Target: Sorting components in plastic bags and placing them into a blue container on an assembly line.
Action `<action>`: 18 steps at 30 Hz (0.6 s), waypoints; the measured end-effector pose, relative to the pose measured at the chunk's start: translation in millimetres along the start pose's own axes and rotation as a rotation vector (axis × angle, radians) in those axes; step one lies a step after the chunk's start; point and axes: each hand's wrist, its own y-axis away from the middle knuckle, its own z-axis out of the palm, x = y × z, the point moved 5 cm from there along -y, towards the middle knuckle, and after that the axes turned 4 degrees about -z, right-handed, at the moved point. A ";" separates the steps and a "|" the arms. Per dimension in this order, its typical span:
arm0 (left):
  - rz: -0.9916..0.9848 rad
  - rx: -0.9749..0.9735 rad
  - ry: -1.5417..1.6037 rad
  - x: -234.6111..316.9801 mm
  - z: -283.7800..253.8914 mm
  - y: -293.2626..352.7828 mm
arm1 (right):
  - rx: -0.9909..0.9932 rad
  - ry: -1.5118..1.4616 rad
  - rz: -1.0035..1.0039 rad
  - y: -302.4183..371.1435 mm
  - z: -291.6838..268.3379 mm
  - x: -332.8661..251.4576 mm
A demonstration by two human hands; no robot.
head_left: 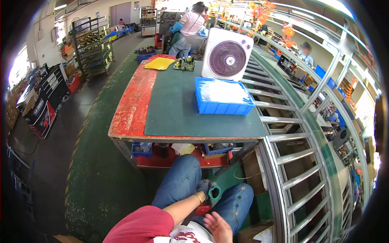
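Note:
My left hand (204, 187), in a grey glove with a yellow bracelet at the wrist, is between my knees. Its fingers are closed at the edge of a green-cuffed glove (214, 192), whose round opening faces up; the rest of that glove is mostly hidden. My right hand (219, 227) is bare, close to my body above my lap. Its fingers are apart and hold nothing.
Ahead stands a red-edged table (125, 117) with a green mat (172, 121). On it are a blue bin (225, 108) of white pieces, a white fan (227, 56), a circuit board (184, 65) and a yellow packet (160, 63). A roller conveyor (300, 178) runs along the right.

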 end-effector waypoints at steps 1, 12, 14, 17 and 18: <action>0.011 -0.033 0.008 49.5 -2.9 15.1 | 0.144 0.117 -0.112 0.9 -8.8 -21.7; -0.164 -0.389 0.954 250.3 -141.4 68.3 | -0.036 0.391 -0.420 -125.2 -7.3 -48.5; -0.421 -0.524 1.282 245.9 -139.4 73.2 | -0.040 0.443 -0.336 -134.8 -6.1 -35.0; -0.349 -0.485 1.111 230.8 -152.6 60.2 | 0.023 0.241 -0.305 -141.3 -7.6 -29.5; -0.341 -0.659 1.162 209.5 -143.9 51.7 | 0.105 0.182 -0.246 -146.4 -17.4 -26.6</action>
